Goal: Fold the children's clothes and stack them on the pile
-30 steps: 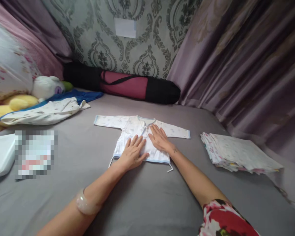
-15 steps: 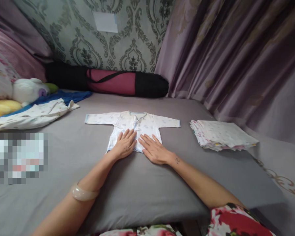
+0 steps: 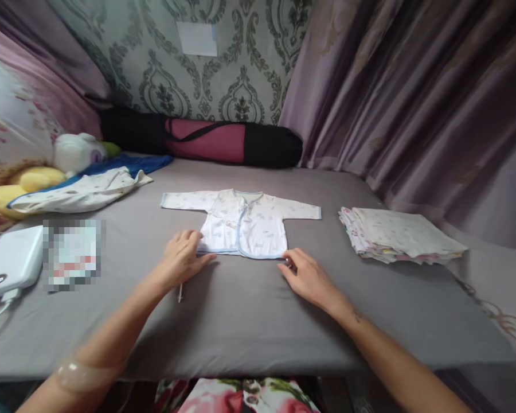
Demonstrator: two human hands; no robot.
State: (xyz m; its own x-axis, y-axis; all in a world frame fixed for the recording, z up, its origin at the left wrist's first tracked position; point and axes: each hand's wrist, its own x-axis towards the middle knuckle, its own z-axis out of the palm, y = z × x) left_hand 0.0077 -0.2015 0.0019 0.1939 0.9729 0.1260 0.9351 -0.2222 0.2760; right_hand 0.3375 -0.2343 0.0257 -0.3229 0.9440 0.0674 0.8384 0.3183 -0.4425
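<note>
A white baby shirt [image 3: 258, 229] with pale blue trim and a faint print lies flat, sleeves spread, front closed. My left hand [image 3: 183, 261] is at its lower left corner. Its fingers reach to the side edge and the thumb stands apart below the hem. A thin white tie string [image 3: 180, 293] hangs out beneath this hand. At the lower right corner, my right hand [image 3: 307, 278] has bent fingers by the hem, with a gap between thumb and forefinger. Neither hand visibly grips the cloth.
The shirt lies on a grey sheet [image 3: 249, 321]. To the right sits a stack of folded cloths [image 3: 404, 232]. At left are a white power bank [image 3: 15, 261] with a cable, a blurred-out packet [image 3: 72, 252], printed clothing [image 3: 81, 192] and plush toys [image 3: 77, 152]. A long black-and-maroon bag [image 3: 206, 140] lies along the wall.
My hands have come off the shirt's front and moved apart to its two lower corners. The overlapping front and blue hem now show. The view has shifted slightly left.
</note>
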